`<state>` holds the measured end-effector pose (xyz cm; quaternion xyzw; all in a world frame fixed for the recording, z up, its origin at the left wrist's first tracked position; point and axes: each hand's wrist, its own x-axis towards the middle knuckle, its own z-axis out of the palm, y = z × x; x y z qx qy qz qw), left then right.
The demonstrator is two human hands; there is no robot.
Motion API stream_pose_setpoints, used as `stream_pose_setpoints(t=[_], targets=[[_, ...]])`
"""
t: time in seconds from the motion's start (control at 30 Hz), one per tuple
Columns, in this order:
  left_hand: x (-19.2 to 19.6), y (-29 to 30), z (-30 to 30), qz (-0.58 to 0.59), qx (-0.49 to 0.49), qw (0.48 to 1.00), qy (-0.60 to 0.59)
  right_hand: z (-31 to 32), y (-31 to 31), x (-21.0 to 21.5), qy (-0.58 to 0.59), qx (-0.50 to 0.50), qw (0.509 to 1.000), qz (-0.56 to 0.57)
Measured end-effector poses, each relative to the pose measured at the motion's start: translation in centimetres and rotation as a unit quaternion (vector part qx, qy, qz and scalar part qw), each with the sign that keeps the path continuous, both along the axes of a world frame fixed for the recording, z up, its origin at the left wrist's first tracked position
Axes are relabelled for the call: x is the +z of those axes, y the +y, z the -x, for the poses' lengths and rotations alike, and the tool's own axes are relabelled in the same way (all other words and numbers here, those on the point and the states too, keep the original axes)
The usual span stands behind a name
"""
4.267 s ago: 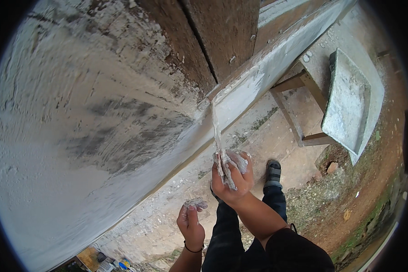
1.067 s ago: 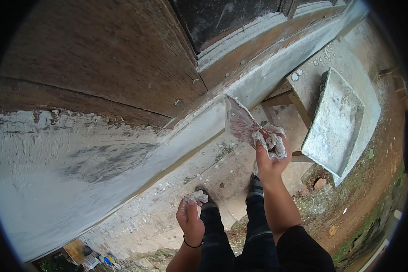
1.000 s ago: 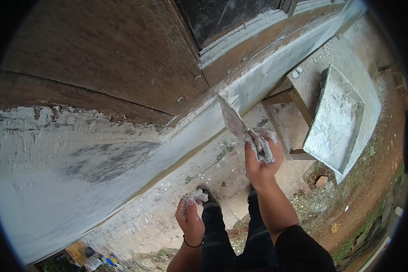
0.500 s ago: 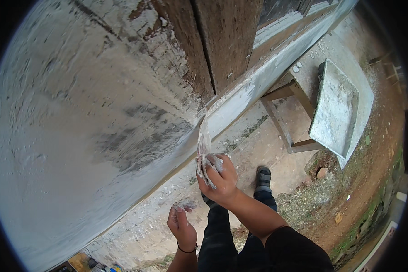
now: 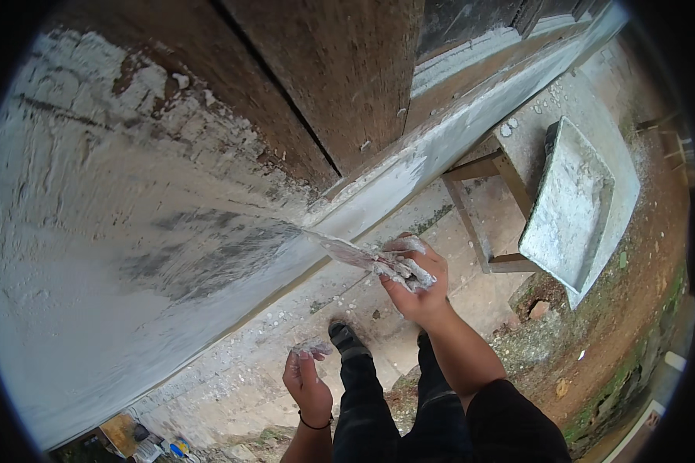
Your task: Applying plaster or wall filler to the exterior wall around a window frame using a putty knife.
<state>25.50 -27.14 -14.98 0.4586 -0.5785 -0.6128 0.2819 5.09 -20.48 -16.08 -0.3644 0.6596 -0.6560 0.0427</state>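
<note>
My right hand, its fingers caked with white plaster, grips a plaster-coated putty knife. The thin blade reaches left to the lower edge of the wall, and its tip appears to touch there, near a dark grey scraped patch. Lower and to the left, my left hand is held in front of my body, thumb against curled fingers. White paste covers its fingertips, and what they hold cannot be made out.
Brown wooden boards meet the wall above the putty knife. At right, a white-smeared tray rests on a wooden stand. My feet stand on a plaster-spotted floor. Some objects lie at the lower left.
My right hand has moved right and turned, so the putty knife now points left at the wall instead of upward. My left hand has barely moved. The view has shifted, and my feet have moved.
</note>
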Motion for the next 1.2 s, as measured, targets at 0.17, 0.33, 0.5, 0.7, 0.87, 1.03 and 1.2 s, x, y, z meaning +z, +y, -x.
stream_pose_setpoints(t=[0.17, 0.33, 0.5, 0.7, 0.87, 1.03, 1.2], targets=[[0.0, 2.2, 2.3, -0.016, 0.021, 1.000, 0.017, 3.2, 0.5, -1.0, 0.007, -0.050, 0.999, 0.005], [-0.1, 4.0, 4.4, -0.022, 0.006, 0.999, 0.034, 5.0, 2.1, -1.1, -0.001, -0.094, 0.996, 0.000], [0.7, 5.6, 5.9, -0.033, -0.023, 0.999, -0.013, 5.0, 4.3, 0.4, -0.007, -0.080, 0.997, -0.002], [1.2, 4.2, 4.0, -0.054, -0.042, 0.997, -0.022, 2.0, 1.6, 0.8, 0.097, -0.226, 0.969, -0.014], [1.4, 1.1, 0.2, -0.057, -0.057, 0.997, -0.018, -2.1, -3.3, -0.4, 0.175, -0.250, 0.952, -0.027], [1.4, -2.5, -3.8, -0.032, -0.068, 0.996, -0.053, -5.0, -7.0, -0.1, 0.192, -0.277, 0.939, -0.071], [1.2, -4.8, -6.3, -0.030, -0.069, 0.996, -0.051, -7.1, -8.7, 0.5, 0.197, -0.259, 0.942, -0.079]])
